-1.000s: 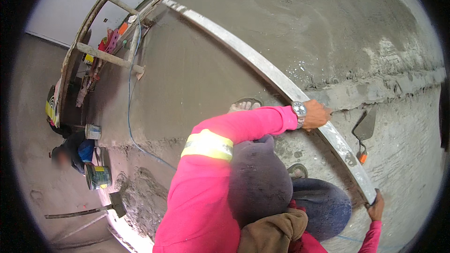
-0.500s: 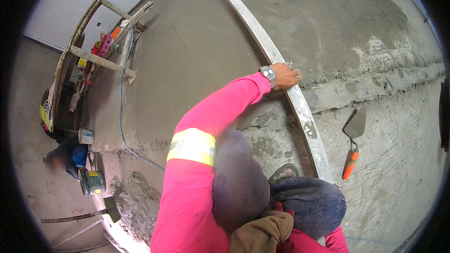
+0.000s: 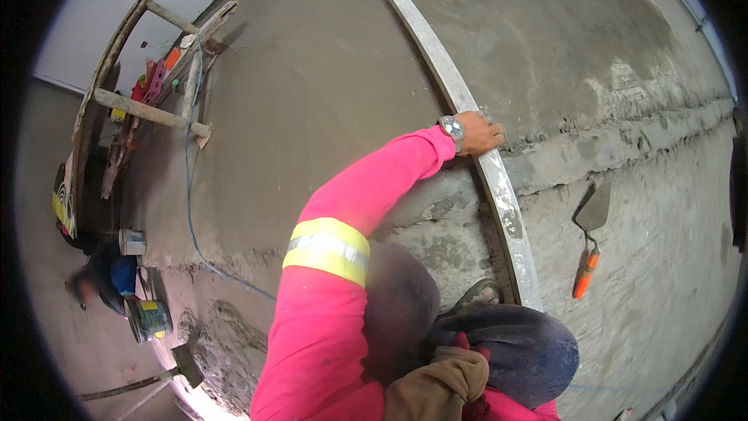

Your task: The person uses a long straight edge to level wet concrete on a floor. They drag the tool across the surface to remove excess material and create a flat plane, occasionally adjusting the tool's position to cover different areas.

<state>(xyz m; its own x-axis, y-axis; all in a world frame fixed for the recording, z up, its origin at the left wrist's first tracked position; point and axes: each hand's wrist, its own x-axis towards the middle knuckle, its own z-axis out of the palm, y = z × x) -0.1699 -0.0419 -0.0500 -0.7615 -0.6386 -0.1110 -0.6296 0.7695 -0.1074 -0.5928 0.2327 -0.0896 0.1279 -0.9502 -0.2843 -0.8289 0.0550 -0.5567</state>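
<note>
My left hand (image 3: 478, 132), with a metal watch at the wrist, is closed over a long pale straightedge (image 3: 452, 82). The bar lies across wet grey mortar (image 3: 327, 109), from the far edge to near my knees. My right hand is out of sight; only a bit of pink sleeve shows low down beyond my knee. To the right of the bar, a pointing trowel (image 3: 595, 206) with an orange handle lies on the rough concrete (image 3: 654, 265). A brown cloth (image 3: 436, 382) hangs in front of my lap.
At the left stands a scaffold frame (image 3: 140, 105) with tools on it. A blue cord (image 3: 189, 187) runs past it. Buckets (image 3: 148, 320), a person (image 3: 105, 277), a mortar heap (image 3: 222, 343) and a hoe (image 3: 187, 365) are at lower left. A mortar ridge (image 3: 592, 152) crosses to the right.
The straightedge has swung slightly: its far end is farther right, its near end farther left. My left hand stays on it, a little lower and to the right. The trowel has hardly shifted.
</note>
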